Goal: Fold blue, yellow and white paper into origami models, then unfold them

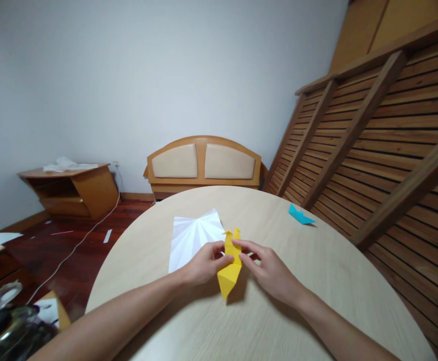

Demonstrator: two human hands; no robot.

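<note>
Yellow paper model (229,268) between both hands

On the table (316,301), the folded paper (229,268) sits between the left hand (203,263) and right hand (269,271), both touching it. A creased sheet (192,235) lies just behind the left hand. A small paper boat (299,214) lies well apart, far right. Behind the table stands a headboard (204,163); a low cabinet (72,188) stands far left.
</note>
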